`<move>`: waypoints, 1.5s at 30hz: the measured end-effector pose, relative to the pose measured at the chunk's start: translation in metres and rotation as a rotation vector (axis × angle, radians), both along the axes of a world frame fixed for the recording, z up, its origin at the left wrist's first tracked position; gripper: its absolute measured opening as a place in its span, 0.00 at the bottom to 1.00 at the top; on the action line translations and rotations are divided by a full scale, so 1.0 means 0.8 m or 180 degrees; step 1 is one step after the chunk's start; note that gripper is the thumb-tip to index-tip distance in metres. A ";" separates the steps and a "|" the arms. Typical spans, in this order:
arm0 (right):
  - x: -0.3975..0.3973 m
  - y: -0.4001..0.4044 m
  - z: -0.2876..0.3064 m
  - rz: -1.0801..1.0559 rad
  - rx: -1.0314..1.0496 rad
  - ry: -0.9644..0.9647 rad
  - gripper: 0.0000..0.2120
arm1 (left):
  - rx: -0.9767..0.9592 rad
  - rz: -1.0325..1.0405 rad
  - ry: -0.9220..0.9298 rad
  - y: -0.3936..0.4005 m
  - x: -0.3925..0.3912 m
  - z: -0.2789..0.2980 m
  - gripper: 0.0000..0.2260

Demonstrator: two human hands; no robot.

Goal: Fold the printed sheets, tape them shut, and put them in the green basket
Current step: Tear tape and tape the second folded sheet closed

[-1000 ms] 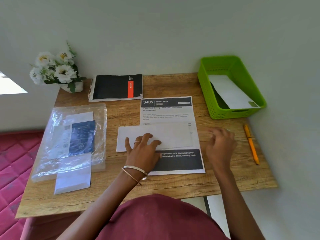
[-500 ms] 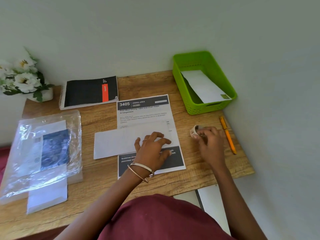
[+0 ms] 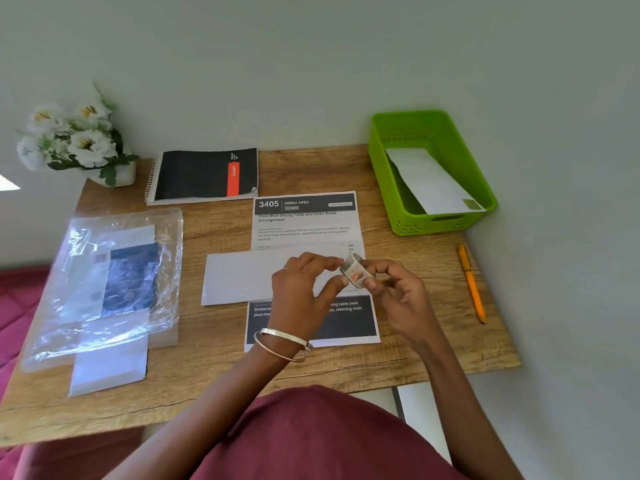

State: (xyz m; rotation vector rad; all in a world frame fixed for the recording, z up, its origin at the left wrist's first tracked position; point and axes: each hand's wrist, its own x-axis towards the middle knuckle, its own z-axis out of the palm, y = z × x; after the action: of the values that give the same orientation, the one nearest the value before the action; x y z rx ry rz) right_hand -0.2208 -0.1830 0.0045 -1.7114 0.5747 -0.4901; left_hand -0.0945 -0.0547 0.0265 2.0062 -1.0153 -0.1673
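Both hands met over the folded sheet (image 3: 242, 280) at mid-table: the right hand (image 3: 398, 299) pinched the tape roll (image 3: 354, 270), the left hand (image 3: 301, 289) picked at its edge with fingertips. With nothing pressing it, the sheet could likely spring open, or the tape could tear crooked. One folded sheet lay in the basket (image 3: 388, 188), far right; one flat sheet (image 3: 304, 223) underneath; one pen (image 3: 471, 284).
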 end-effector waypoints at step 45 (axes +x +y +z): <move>0.041 0.021 0.030 0.0784 0.0199 0.0167 0.19 | -0.0113 0.0323 0.1119 0.046 0.029 0.008 0.07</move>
State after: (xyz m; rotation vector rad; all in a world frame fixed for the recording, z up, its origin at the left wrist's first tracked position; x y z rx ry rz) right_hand -0.1881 -0.1665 0.0283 -1.7112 0.4049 -0.2500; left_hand -0.0715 -0.0179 0.0331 1.9053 -0.6875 -0.4276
